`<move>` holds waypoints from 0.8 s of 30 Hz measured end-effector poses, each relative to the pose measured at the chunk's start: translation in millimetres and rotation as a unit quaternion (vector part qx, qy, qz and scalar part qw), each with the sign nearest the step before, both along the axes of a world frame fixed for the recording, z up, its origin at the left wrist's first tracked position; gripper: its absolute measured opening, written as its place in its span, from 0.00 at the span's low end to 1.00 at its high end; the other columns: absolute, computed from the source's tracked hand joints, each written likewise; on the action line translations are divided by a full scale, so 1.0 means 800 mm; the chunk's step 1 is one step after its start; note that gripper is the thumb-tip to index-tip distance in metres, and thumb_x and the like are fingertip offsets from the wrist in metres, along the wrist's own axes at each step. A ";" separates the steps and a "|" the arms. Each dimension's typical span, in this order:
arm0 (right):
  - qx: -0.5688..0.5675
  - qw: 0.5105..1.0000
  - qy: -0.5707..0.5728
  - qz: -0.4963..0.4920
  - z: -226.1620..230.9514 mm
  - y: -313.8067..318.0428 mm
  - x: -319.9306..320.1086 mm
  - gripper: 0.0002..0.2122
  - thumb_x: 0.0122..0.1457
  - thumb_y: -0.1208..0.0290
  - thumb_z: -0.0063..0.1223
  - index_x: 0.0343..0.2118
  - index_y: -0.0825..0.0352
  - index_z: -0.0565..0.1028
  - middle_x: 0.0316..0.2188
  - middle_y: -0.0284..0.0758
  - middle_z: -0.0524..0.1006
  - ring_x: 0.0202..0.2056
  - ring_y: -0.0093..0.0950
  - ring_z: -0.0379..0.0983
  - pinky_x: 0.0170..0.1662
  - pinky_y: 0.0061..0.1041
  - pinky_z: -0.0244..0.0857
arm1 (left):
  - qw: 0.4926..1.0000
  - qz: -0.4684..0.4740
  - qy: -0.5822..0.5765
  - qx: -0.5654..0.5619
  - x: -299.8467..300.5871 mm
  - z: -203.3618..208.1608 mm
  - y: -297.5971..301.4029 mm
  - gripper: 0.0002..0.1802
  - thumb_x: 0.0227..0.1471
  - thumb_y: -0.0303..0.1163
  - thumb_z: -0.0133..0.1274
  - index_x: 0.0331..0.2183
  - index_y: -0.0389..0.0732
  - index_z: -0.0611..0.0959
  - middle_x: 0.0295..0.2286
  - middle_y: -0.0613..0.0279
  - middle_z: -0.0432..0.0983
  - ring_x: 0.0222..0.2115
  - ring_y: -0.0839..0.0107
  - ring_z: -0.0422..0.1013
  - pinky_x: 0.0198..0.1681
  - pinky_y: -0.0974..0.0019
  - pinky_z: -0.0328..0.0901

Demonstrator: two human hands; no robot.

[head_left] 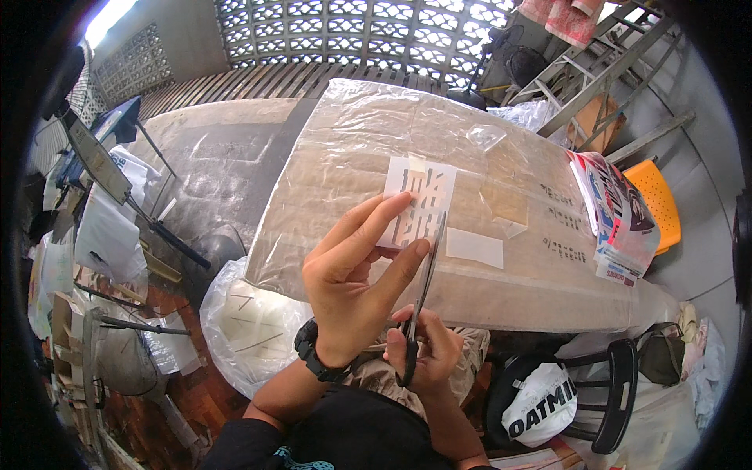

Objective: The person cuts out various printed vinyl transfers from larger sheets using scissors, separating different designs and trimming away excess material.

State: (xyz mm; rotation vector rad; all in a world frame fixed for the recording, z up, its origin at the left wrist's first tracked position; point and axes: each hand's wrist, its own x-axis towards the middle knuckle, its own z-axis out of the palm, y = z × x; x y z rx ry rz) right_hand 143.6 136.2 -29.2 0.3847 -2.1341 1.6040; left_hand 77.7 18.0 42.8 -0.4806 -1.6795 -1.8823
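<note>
My left hand (pixel 352 262), with a black watch on its wrist, pinches a white stencil sheet (pixel 444 182) between fingers and thumb. Rows of small cut-out bars run across the sheet, and a strip of tape sits at its top edge. Below it, my right hand (pixel 435 352) grips black-handled scissors (pixel 424 294). Their blades point up along the sheet's right edge, beside my left thumb; whether they touch the paper I cannot tell. A blank white paper piece (pixel 475 248) lies on the table just right of the blades.
The cardboard-topped table (pixel 313 204) is wrapped in clear plastic. Printed plastic bags (pixel 619 211) hang by an orange chair (pixel 656 204) at right. A black chair (pixel 619 395) holding a white-and-black bag stands lower right; a plastic-wrapped tub (pixel 254 329) stands lower left. Behind are a ladder (pixel 595 70) and fan.
</note>
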 end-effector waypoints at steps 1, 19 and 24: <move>-0.003 1.000 0.002 -0.001 0.001 -0.001 0.000 0.10 0.56 0.74 0.64 0.38 0.69 0.76 0.16 0.27 0.71 0.17 0.13 0.64 0.22 0.15 0.59 | 1.000 0.004 0.005 -0.001 -0.001 -0.001 0.000 0.27 0.47 0.16 0.65 0.51 0.29 0.80 0.49 0.47 0.76 0.44 0.69 0.77 0.41 0.72 0.75; -0.003 1.000 -0.001 -0.027 0.007 0.003 -0.006 0.11 0.56 0.73 0.64 0.39 0.68 0.76 0.17 0.29 0.74 0.17 0.15 0.69 0.24 0.16 0.63 | 1.000 -0.019 -0.006 -0.003 0.004 -0.003 0.005 0.27 0.47 0.15 0.64 0.51 0.31 0.80 0.49 0.50 0.76 0.46 0.70 0.75 0.41 0.73 0.73; 0.007 0.999 0.007 -0.041 0.004 0.004 -0.005 0.10 0.56 0.74 0.64 0.39 0.67 0.76 0.17 0.30 0.75 0.17 0.16 0.70 0.24 0.17 0.64 | 1.000 -0.017 -0.013 -0.012 0.003 -0.004 0.008 0.26 0.48 0.15 0.63 0.51 0.31 0.80 0.49 0.50 0.76 0.46 0.70 0.75 0.41 0.73 0.73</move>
